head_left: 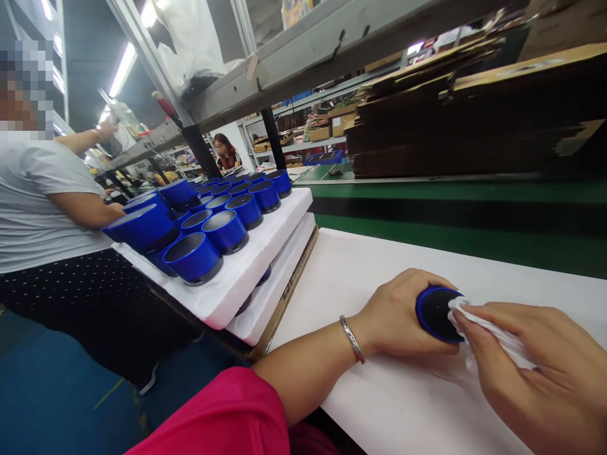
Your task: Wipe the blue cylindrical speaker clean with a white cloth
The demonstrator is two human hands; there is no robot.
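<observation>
Wiping step underway: left hand [403, 316] fingers wrapped round blue speaker [437, 314] lying on white tabletop [379, 404]; right hand [535, 373] fingers pinching white cloth [484, 332] against speaker's dark face. Next likely: turn speaker under cloth, firm left grip needed.

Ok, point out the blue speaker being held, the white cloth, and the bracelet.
blue speaker [435, 313]: head view, on its dark round end face.
white cloth [478, 325]: head view, on the fold against the speaker.
bracelet [351, 339]: head view, on the silver band.
</observation>
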